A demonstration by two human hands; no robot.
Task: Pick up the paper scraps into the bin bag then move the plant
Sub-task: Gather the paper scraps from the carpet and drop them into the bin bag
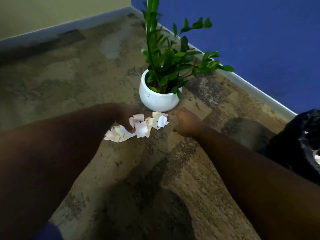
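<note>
A cluster of white paper scraps (142,127) lies on the carpet just in front of a green plant (166,63) in a round white pot (158,99). My left hand (123,118) rests on the left side of the scraps, thumb and fingers curled over several pieces. My right hand (186,124) sits on the carpet at the right edge of the pile, fingers bent, and I cannot see whether it holds any paper. A black bin bag (299,142) lies at the right edge of view with a bit of white paper inside.
The plant stands near a corner where a blue wall (259,40) meets a pale green wall (52,13), both with a grey skirting board. Brown patterned carpet (69,80) covers the floor to the left and toward me.
</note>
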